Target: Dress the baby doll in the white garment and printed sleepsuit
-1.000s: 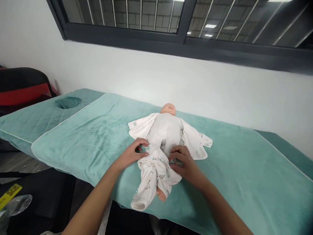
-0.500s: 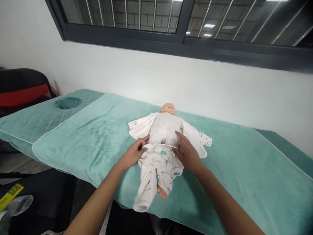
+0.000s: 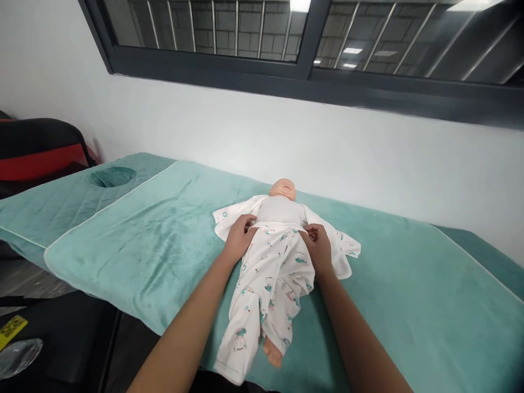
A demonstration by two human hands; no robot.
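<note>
A baby doll (image 3: 283, 189) lies on its back on the green covered bed, head toward the wall. White printed pants (image 3: 270, 273) cover its legs, and their waistband sits across the belly. My left hand (image 3: 240, 236) grips the waistband at the doll's left-of-view side. On the opposite side my right hand (image 3: 318, 245) is closed on the same waistband, fingers curled. An unfastened white jacket (image 3: 341, 248) spreads out on both sides under the doll. One bare foot (image 3: 272, 352) shows below a pant leg; the other foot is hidden inside the longer leg.
The green bed cover (image 3: 401, 284) stretches to both sides, with a face hole (image 3: 112, 177) at the left end. A black and red chair (image 3: 41, 147) stands far left. A black seat (image 3: 61, 338) holds a clear plastic item (image 3: 19, 357) and a yellow tag (image 3: 12, 331).
Both hands have drawn the waistband up the doll's belly, toward its chest. The pants now cover more of the torso, and the fingers have curled in around the band.
</note>
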